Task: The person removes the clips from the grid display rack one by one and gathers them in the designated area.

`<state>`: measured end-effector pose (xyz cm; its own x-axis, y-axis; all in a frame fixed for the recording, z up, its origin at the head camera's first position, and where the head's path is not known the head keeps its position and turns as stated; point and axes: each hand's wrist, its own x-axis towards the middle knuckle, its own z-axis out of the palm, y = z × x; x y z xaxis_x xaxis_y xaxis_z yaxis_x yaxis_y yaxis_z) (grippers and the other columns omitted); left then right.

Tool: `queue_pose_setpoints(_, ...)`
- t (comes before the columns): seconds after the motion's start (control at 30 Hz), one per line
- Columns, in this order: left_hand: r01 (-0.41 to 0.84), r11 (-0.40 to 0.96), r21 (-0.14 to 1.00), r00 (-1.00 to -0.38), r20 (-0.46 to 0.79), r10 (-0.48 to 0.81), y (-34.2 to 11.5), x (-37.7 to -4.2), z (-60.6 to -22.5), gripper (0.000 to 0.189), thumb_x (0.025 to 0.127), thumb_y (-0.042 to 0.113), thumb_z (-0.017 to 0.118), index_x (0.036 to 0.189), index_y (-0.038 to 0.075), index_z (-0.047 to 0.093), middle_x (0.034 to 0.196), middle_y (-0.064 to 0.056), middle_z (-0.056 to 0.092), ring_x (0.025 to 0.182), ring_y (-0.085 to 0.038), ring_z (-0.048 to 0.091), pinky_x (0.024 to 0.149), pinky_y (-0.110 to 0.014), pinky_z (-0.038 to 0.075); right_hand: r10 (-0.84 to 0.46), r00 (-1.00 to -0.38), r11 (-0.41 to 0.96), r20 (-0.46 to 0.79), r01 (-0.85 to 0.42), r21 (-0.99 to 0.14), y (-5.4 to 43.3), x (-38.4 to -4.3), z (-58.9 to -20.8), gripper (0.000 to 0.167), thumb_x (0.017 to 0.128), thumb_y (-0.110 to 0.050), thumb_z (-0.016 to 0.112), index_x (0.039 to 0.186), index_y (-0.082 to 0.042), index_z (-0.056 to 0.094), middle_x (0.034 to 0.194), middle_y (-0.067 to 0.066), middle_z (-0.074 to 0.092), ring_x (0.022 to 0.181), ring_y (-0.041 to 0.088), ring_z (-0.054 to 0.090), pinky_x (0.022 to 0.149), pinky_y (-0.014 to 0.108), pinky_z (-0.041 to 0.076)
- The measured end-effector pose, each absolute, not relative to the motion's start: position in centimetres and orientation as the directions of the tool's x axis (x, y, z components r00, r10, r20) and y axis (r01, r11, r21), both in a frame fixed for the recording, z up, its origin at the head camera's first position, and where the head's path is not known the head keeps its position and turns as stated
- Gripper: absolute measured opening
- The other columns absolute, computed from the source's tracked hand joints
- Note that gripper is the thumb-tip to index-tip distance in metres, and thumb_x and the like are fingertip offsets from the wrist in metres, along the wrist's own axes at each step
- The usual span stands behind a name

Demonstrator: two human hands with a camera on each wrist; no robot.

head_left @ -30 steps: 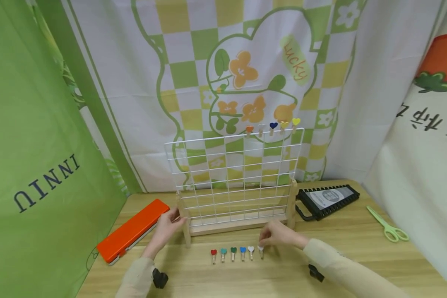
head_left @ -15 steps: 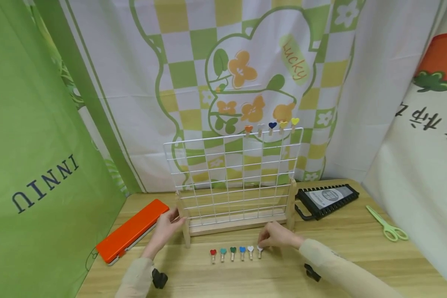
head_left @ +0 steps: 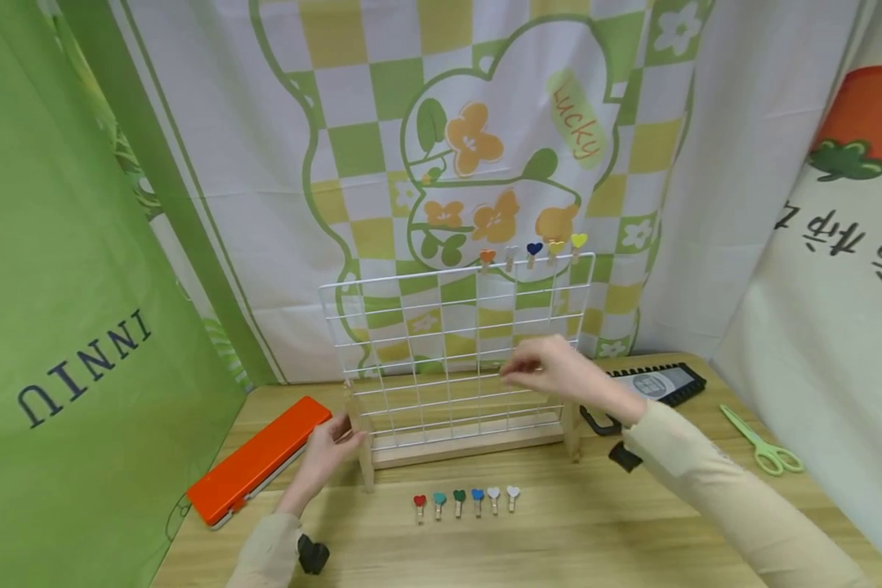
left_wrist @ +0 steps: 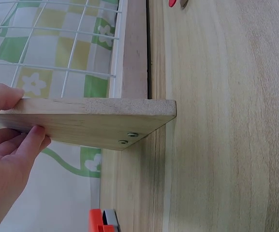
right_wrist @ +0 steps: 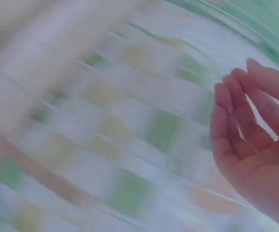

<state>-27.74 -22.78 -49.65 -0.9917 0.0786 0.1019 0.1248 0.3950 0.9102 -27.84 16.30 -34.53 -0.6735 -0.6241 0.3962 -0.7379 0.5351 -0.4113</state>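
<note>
A white wire grid [head_left: 412, 276] stands upright in a wooden base [head_left: 470, 446]. My left hand [head_left: 327, 449] grips the base's left wooden side piece [left_wrist: 105, 118], thumb on one edge and fingers against its outer face. In front of the grid my right hand [head_left: 554, 371] is raised, fingers loosely bent, with nothing between them in the right wrist view. Several small heart clothespins lie in a row on the table, from a red clothespin [head_left: 420, 510] to a white clothespin [head_left: 513, 498]. More are clipped along the grid's top right, from an orange clothespin [head_left: 488, 258] to a yellow clothespin [head_left: 579, 243].
An orange-red case [head_left: 260, 461] lies left of the stand, close by my left hand. To the right are a black item with a grey label [head_left: 654, 384], partly behind my right arm, and green scissors [head_left: 768, 449]. A patterned curtain [head_left: 382, 147] hangs behind.
My right hand has let go of the rightmost white clothespin in the row and risen up in front of the grid. My left hand stays on the stand.
</note>
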Motion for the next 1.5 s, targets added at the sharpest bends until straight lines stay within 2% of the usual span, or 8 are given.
queue_pose_setpoints(0.17, 0.136, 0.396, 0.908, -0.99, 0.105, 0.099, -22.9, -27.8, -49.6, 0.058, 0.095, 0.009, 0.066, 0.145, -0.01, 0.042, 0.145, -0.03, 0.047, 0.135, -0.042, 0.049, 0.108, -0.046, 0.049, -0.545, -0.495, 0.487, 0.677, -0.844, -0.225, 16.3, -28.0, -26.1, 0.01, 0.084, -0.003, 0.076, 0.093, -0.006, 0.077, 0.087, 0.002, 0.074, 0.074, 0.01, 0.065, 0.066, 0.014, 0.053)
queue_pose_setpoints(0.27, 0.138, 0.401, 0.906, -0.989, 0.105, 0.104, -22.9, -27.7, -49.5, 0.059, 0.095, 0.01, 0.066, 0.145, -0.01, 0.041, 0.146, -0.03, 0.046, 0.135, -0.042, 0.049, 0.108, -0.046, 0.049, -0.505, -0.439, 0.508, 0.743, -0.847, -0.155, 16.1, -28.7, -22.8, 0.01, 0.084, -0.003, 0.076, 0.093, -0.005, 0.078, 0.086, 0.004, 0.074, 0.073, 0.01, 0.061, 0.063, 0.013, 0.048)
queue_pose_setpoints(0.37, 0.137, 0.405, 0.904, -0.989, 0.104, 0.104, -23.0, -27.8, -49.6, 0.059, 0.095, 0.01, 0.065, 0.145, -0.009, 0.042, 0.147, -0.03, 0.045, 0.135, -0.042, 0.049, 0.108, -0.047, 0.049, -0.513, -0.446, 0.538, 0.734, -0.833, -0.13, 15.7, -29.7, -21.0, 0.008, 0.086, -0.005, 0.075, 0.094, -0.005, 0.078, 0.087, 0.006, 0.073, 0.072, 0.012, 0.06, 0.061, 0.018, 0.049)
queue_pose_setpoints(0.6, 0.133, 0.401, 0.906, -0.99, 0.101, 0.101, -22.9, -27.8, -49.8, 0.059, 0.095, 0.009, 0.066, 0.145, -0.01, 0.041, 0.146, -0.031, 0.046, 0.135, -0.043, 0.049, 0.107, -0.047, 0.049, -0.583, -0.539, 0.601, 0.608, -0.79, -0.124, 15.0, -31.3, -20.1, 0.009, 0.091, -0.012, 0.072, 0.096, -0.007, 0.078, 0.094, 0.007, 0.074, 0.076, 0.016, 0.064, 0.061, 0.022, 0.05)
queue_pose_setpoints(1.0, 0.141, 0.379, 0.915, -0.988, 0.105, 0.114, -22.8, -27.6, -49.4, 0.058, 0.096, 0.014, 0.066, 0.146, -0.005, 0.044, 0.146, -0.027, 0.049, 0.136, -0.04, 0.05, 0.109, -0.045, 0.049, -0.592, -0.569, 0.621, 0.571, -0.773, -0.128, 14.3, -31.8, -19.7, 0.008, 0.091, -0.015, 0.073, 0.091, -0.01, 0.079, 0.089, 0.004, 0.075, 0.071, 0.013, 0.063, 0.059, 0.02, 0.047)
queue_pose_setpoints(1.13, 0.14, 0.381, 0.914, -0.988, 0.102, 0.118, -22.8, -27.5, -49.3, 0.06, 0.096, 0.013, 0.065, 0.147, -0.007, 0.04, 0.148, -0.028, 0.046, 0.137, -0.04, 0.048, 0.11, -0.046, 0.048, -0.59, -0.56, 0.617, 0.582, -0.778, -0.122, 14.1, -31.8, -19.8, 0.007, 0.09, -0.014, 0.073, 0.088, -0.01, 0.079, 0.087, 0.004, 0.075, 0.07, 0.012, 0.063, 0.059, 0.02, 0.047)
queue_pose_setpoints(1.3, 0.135, 0.384, 0.913, -0.989, 0.099, 0.112, -22.8, -27.4, -49.4, 0.061, 0.096, 0.01, 0.064, 0.148, -0.009, 0.037, 0.149, -0.03, 0.043, 0.138, -0.042, 0.046, 0.11, -0.048, 0.047, -0.579, -0.513, 0.586, 0.633, -0.802, -0.115, 14.0, -31.9, -20.3, 0.006, 0.088, -0.011, 0.074, 0.085, -0.008, 0.078, 0.085, 0.005, 0.074, 0.069, 0.014, 0.064, 0.057, 0.019, 0.046)
queue_pose_setpoints(1.5, 0.151, 0.377, 0.914, -0.987, 0.115, 0.116, -22.9, -27.5, -49.6, 0.06, 0.095, 0.011, 0.066, 0.146, -0.009, 0.041, 0.146, -0.03, 0.048, 0.136, -0.041, 0.048, 0.109, -0.045, 0.048, -0.55, -0.463, 0.538, 0.696, -0.833, -0.129, 14.1, -31.8, -20.7, 0.004, 0.086, -0.008, 0.076, 0.082, -0.007, 0.078, 0.082, 0.007, 0.074, 0.067, 0.015, 0.062, 0.056, 0.019, 0.044)
